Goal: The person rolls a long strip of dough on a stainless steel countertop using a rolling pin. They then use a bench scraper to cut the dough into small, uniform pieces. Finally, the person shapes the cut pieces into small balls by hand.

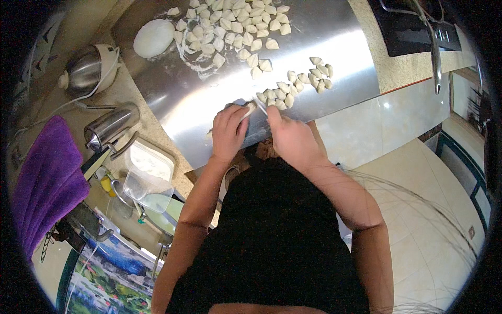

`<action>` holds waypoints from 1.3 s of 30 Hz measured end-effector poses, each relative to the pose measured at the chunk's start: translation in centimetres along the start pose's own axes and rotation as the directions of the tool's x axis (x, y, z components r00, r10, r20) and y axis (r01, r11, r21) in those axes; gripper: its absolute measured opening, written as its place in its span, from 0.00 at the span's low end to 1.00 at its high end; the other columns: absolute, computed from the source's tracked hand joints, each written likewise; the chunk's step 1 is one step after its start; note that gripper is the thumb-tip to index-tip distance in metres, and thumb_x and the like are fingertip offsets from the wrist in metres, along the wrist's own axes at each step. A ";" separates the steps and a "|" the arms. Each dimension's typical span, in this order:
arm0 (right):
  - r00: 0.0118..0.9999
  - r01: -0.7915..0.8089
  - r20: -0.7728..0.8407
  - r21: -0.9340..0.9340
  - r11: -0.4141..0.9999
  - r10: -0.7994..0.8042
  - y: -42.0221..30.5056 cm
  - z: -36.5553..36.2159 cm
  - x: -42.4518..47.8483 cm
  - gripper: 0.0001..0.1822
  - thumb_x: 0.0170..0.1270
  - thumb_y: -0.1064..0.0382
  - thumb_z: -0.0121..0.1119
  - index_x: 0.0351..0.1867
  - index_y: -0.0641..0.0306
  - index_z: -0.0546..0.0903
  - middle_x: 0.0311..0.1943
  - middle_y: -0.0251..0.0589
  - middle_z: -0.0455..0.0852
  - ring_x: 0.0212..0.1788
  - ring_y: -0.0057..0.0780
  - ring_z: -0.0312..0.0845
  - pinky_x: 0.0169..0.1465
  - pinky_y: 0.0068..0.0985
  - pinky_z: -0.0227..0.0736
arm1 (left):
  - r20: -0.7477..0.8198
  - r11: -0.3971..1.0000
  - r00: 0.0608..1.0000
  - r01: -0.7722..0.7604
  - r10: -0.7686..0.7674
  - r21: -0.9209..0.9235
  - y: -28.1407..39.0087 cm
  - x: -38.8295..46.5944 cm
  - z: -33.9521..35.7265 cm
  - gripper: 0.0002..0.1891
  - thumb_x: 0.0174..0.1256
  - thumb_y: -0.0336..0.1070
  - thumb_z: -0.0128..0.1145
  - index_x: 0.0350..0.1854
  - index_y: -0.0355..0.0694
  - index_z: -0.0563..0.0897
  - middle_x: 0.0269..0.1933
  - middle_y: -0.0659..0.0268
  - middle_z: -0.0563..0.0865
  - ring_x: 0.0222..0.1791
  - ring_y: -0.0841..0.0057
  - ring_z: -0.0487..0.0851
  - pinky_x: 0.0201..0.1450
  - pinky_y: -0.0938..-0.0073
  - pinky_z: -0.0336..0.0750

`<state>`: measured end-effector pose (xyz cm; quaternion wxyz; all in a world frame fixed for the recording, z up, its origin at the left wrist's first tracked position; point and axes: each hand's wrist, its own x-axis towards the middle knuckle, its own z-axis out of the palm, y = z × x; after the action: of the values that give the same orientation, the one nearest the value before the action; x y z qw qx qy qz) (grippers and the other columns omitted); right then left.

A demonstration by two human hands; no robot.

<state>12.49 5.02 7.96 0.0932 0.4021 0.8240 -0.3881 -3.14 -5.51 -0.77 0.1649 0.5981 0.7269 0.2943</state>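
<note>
My left hand [228, 131] rests on a rope of dough [248, 110] near the front edge of a stainless steel board [164, 88], its fingers curled over most of it. My right hand [296, 141] grips a knife, whose thin blade [260, 105] stands at the rope's right end. The handle is hidden in my fist. Just beyond the blade lie cut dough pieces [280, 93], some touching one another, in a band running to the right. A larger spread of floured dough pieces [237, 26] covers the far part of the board.
A smooth dough ball [154, 38] sits at the board's far left beside scattered flour. Along the left counter stand a metal kettle [84, 70], a steel pitcher [113, 125], a plastic tub of flour [151, 161] and a purple towel [53, 188]. A pan handle [435, 59] juts over the right counter.
</note>
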 end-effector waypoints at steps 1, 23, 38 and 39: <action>1.000 0.012 -0.002 0.002 1.000 -0.012 -0.1 0.2 -0.6 0.12 0.59 0.74 0.51 0.44 0.65 0.66 0.29 0.54 0.85 0.32 0.54 0.84 0.36 0.44 0.79 | 0.012 1.000 1.000 -0.016 0.016 -0.001 0.1 0.0 0.1 0.15 0.57 0.28 0.65 0.47 0.42 0.82 0.48 0.65 0.83 0.46 0.64 0.80 0.51 0.65 0.72; 0.991 0.132 -0.017 0.055 0.990 -0.131 -0.1 2.5 0.6 0.15 0.59 0.73 0.52 0.47 0.66 0.65 0.30 0.58 0.84 0.32 0.55 0.84 0.35 0.44 0.79 | 0.061 0.953 0.968 0.250 -0.243 -0.171 -0.5 0.1 -1.6 0.11 0.64 0.33 0.61 0.47 0.39 0.82 0.49 0.57 0.84 0.51 0.58 0.81 0.54 0.66 0.75; 0.993 0.107 0.057 0.015 0.994 -0.107 -2.8 4.0 3.6 0.15 0.58 0.75 0.52 0.46 0.67 0.65 0.26 0.57 0.84 0.31 0.56 0.83 0.35 0.46 0.79 | 0.084 0.976 0.981 0.183 -0.174 -0.116 -1.0 0.1 -1.9 0.12 0.61 0.28 0.60 0.47 0.38 0.80 0.50 0.58 0.82 0.49 0.57 0.80 0.51 0.64 0.76; 0.995 0.088 0.047 0.011 0.996 -0.088 -2.6 4.1 4.1 0.16 0.58 0.75 0.52 0.47 0.67 0.65 0.27 0.57 0.84 0.31 0.56 0.83 0.35 0.46 0.79 | 0.071 0.984 0.988 0.141 -0.134 -0.106 -0.8 -0.3 -2.0 0.12 0.60 0.28 0.60 0.47 0.38 0.81 0.50 0.58 0.82 0.49 0.57 0.80 0.52 0.64 0.76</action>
<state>7.22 3.54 4.79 0.0937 0.3564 0.8367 -0.4052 -4.91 -6.34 0.20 0.2408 0.5453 0.7435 0.3032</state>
